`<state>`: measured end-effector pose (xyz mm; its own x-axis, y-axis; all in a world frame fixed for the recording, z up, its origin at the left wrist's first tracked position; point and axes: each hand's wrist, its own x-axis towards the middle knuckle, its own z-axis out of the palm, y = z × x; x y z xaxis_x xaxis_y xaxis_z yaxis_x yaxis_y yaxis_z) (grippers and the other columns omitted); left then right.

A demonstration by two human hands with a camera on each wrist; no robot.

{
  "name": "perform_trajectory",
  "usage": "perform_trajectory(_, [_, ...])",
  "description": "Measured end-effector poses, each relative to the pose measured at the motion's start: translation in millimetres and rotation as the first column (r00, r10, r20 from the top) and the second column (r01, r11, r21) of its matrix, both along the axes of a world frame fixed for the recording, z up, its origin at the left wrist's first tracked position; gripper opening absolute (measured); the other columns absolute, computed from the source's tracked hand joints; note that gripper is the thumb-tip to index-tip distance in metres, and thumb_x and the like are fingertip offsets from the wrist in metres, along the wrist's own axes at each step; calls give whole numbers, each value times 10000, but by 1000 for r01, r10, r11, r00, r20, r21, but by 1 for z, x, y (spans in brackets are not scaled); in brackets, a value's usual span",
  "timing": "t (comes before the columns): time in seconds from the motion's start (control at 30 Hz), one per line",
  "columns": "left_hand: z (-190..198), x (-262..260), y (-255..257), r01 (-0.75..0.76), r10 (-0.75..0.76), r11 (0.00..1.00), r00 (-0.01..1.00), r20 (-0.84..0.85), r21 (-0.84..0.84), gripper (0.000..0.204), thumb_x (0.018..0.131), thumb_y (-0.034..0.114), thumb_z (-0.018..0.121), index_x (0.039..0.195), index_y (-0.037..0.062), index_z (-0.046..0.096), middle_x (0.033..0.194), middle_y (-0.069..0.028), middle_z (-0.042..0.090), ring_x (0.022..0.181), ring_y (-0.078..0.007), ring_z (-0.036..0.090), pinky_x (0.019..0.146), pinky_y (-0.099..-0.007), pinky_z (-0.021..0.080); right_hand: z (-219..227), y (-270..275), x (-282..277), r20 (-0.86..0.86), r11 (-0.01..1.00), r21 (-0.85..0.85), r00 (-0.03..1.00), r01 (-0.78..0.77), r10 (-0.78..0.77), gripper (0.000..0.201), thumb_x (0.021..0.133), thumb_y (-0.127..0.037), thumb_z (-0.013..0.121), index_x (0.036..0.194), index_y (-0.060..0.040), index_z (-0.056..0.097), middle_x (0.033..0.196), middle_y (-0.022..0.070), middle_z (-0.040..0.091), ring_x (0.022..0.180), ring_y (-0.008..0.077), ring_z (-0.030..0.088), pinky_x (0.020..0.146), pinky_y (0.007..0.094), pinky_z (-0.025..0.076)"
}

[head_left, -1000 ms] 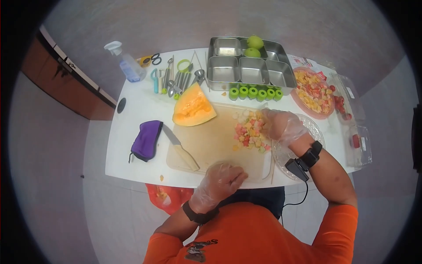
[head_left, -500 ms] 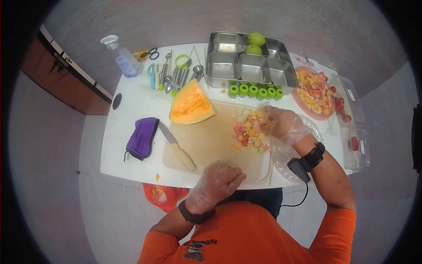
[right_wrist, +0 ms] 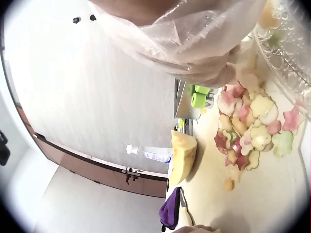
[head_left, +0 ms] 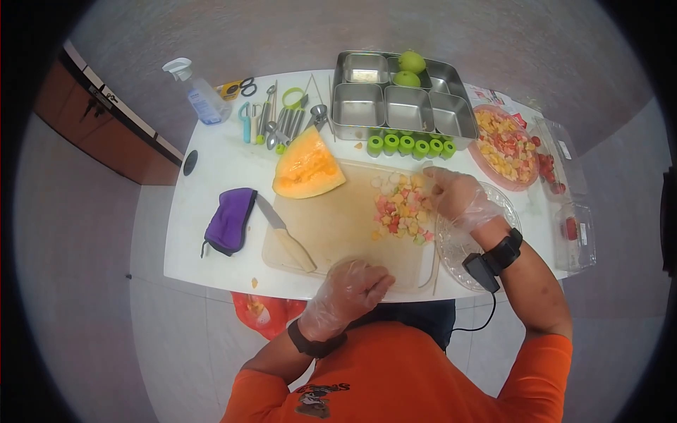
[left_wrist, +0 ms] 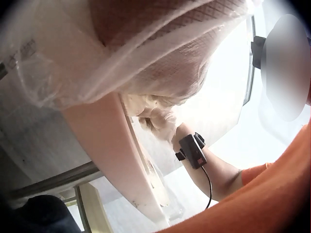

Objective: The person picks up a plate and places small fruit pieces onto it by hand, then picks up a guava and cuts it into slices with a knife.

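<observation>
In the head view, my gloved right hand [head_left: 458,199] is at the upper right edge of a pile of small flower- and star-shaped fruit pieces [head_left: 400,211], beside a clear patterned plate [head_left: 502,203]. Its fingertips are bent down beside a pale piece [right_wrist: 250,80] in the right wrist view; I cannot tell whether they pinch it. The pieces, red, pink, yellow and pale green, lie on a cutting board [head_left: 338,233]. My gloved left hand [head_left: 349,292], fingers loosely curled, lies at the board's front edge and holds nothing.
A melon wedge [head_left: 308,169] and a knife [head_left: 293,247] lie on the board's left, by a purple pouch [head_left: 230,220]. Behind stand a steel tray [head_left: 338,130] with two green fruits, green-topped cutters [head_left: 405,147] and carving tools [head_left: 295,123]. A pink bowl [head_left: 479,166] of cut fruit is at right.
My right hand has shifted slightly to the right, away from the pile. The left hand keeps its place at the board's front edge. The head view has tilted a little.
</observation>
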<state>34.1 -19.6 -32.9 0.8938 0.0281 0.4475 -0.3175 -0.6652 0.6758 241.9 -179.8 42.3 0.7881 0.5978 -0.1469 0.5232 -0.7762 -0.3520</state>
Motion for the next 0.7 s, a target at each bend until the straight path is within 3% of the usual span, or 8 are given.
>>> perform_trajectory(0.07, [0, -2, 0, -4, 4, 1000, 1000, -1, -4, 88, 813, 121, 734, 819, 67, 665, 653, -87, 567, 627, -300, 560, 590, -404, 455, -11, -4, 3, 109, 987, 146, 993, -70, 54, 469, 840, -145, 681, 1303, -103, 618, 981, 165, 710, 903, 296, 694, 803, 380, 545])
perform_trajectory(0.27, [-2, -2, -1, -11, 11, 1000, 1000, -2, 5, 82, 817, 121, 727, 822, 65, 668, 661, -89, 572, 634, -301, 565, 597, -402, 459, -22, 11, 3, 243, 955, 80, 935, -284, 258, 376, 804, -153, 705, 1176, -105, 677, 969, 157, 705, 884, 329, 676, 796, 401, 545])
perform_trajectory(0.4, [-1, -1, 0, -10, 10, 1000, 1000, -2, -17, 79, 815, 120, 728, 814, 66, 670, 658, -89, 569, 629, -298, 565, 593, -401, 458, -25, 15, 5, 243, 946, 67, 924, -319, 294, 333, 797, -167, 703, 1124, -106, 681, 953, 153, 702, 878, 340, 669, 791, 415, 543])
perform_trajectory(0.47, [0, -1, 0, -8, 8, 1000, 1000, -8, -20, 80, 814, 121, 729, 811, 67, 670, 656, -89, 568, 626, -297, 564, 591, -402, 456, -25, 14, 4, 219, 940, 153, 938, -305, 269, 291, 809, -180, 687, 1092, -113, 692, 945, 157, 701, 881, 342, 667, 788, 427, 538])
perform_trajectory(0.7, [-1, 0, -1, -8, 8, 1000, 1000, 10, -26, 76, 812, 113, 733, 813, 71, 670, 651, -90, 563, 613, -300, 559, 583, -404, 451, -24, 19, -1, 229, 968, 101, 952, -229, 201, 264, 798, -155, 666, 1055, -109, 708, 927, 167, 698, 877, 349, 670, 789, 431, 537])
